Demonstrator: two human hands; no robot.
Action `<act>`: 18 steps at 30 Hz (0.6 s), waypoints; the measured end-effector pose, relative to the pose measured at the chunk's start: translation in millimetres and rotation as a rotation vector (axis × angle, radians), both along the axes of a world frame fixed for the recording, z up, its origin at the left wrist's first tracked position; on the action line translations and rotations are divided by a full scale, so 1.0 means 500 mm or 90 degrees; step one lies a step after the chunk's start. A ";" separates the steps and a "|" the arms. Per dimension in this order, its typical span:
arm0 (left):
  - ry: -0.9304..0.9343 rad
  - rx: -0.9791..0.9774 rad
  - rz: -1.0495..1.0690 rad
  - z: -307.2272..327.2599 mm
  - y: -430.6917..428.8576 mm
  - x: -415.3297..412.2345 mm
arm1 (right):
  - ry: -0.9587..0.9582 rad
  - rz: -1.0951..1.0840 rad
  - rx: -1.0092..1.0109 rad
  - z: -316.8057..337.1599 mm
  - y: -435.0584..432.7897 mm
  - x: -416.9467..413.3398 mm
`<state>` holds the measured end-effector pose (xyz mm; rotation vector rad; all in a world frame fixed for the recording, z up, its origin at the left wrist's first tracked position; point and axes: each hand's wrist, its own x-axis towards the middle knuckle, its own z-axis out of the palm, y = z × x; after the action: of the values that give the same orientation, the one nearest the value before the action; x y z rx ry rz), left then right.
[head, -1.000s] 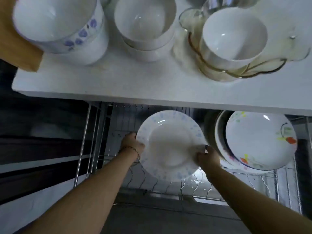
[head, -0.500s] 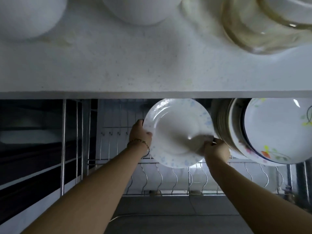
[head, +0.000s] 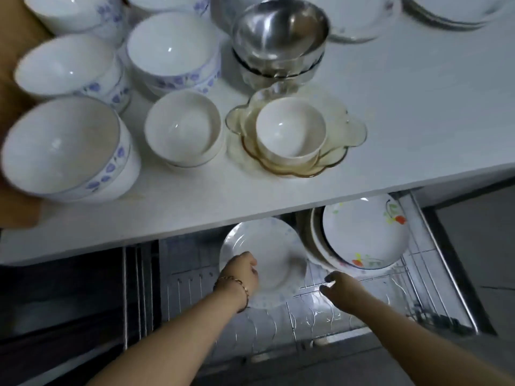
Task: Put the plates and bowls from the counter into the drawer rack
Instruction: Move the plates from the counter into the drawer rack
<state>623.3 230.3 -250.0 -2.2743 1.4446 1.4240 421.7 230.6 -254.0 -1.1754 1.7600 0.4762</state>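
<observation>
A white plate with a pale blue speckled rim stands on edge in the wire drawer rack below the counter. My left hand grips its left edge. My right hand hangs just right of the plate, off it, fingers loosely curled and holding nothing. Several plates with fruit prints stand upright in the rack to the right. On the white counter sit several white bowls with blue flowers, plain white bowls, a white bowl in an amber glass dish and stacked steel bowls.
More plates lie at the counter's far right, partly cut off. A wooden board edges the counter's left. The drawer's steel frame runs along the right; dark cabinet front lies to the left.
My right hand has let go of the speckled plate and drawn back to the right. The left hand still holds it. My view tipped up, showing the counter's bowls again.
</observation>
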 end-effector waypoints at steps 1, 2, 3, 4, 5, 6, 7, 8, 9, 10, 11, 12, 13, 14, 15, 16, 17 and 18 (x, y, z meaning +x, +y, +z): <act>0.006 0.013 -0.048 0.038 -0.004 -0.025 | -0.003 0.039 0.010 0.042 0.002 -0.018; 0.012 0.019 -0.095 0.076 -0.010 -0.053 | -0.005 0.069 0.008 0.080 0.002 -0.040; 0.014 0.022 -0.137 0.115 -0.018 -0.084 | -0.007 0.088 0.006 0.118 0.002 -0.064; 0.012 0.023 -0.176 0.151 -0.025 -0.116 | -0.004 0.101 -0.007 0.154 0.002 -0.092; 0.009 0.020 -0.205 0.185 -0.033 -0.150 | 0.005 0.112 -0.028 0.189 0.000 -0.122; 0.006 0.012 -0.229 0.217 -0.041 -0.187 | 0.011 0.121 -0.055 0.220 -0.003 -0.155; 0.007 -0.003 -0.243 0.248 -0.049 -0.225 | 0.016 0.123 -0.079 0.250 -0.007 -0.192; 0.010 -0.020 -0.253 0.275 -0.057 -0.266 | 0.017 0.124 -0.101 0.277 -0.011 -0.232; 0.014 -0.035 -0.264 0.304 -0.062 -0.309 | 0.021 0.124 -0.117 0.305 -0.015 -0.275; 0.015 -0.052 -0.273 0.333 -0.066 -0.355 | 0.026 0.124 -0.130 0.333 -0.019 -0.320; 0.015 -0.072 -0.279 0.359 -0.071 -0.400 | 0.033 0.122 -0.145 0.359 -0.023 -0.367; 0.014 -0.094 -0.284 0.381 -0.077 -0.448 | 0.041 0.120 -0.164 0.385 -0.028 -0.418; 0.009 -0.121 -0.287 0.402 -0.083 -0.497 | 0.050 0.120 -0.187 0.408 -0.034 -0.470; 0.004 -0.148 -0.285 0.419 -0.091 -0.546 | 0.060 0.121 -0.209 0.432 -0.042 -0.524; 0.005 -0.166 -0.277 0.434 -0.099 -0.598 | 0.068 0.125 -0.229 0.454 -0.049 -0.579; 0.007 -0.178 -0.269 0.449 -0.107 -0.649 | 0.074 0.129 -0.242 0.473 -0.055 -0.632; 0.005 -0.189 -0.265 0.464 -0.115 -0.700 | 0.083 0.136 -0.251 0.489 -0.061 -0.686; -0.003 -0.200 -0.267 0.480 -0.124 -0.750 | 0.100 0.145 -0.254 0.504 -0.068 -0.736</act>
<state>248.2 168.4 -10.0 -1.9461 2.1128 1.1298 53.6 196.4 -2.0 -1.6695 1.9200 0.3665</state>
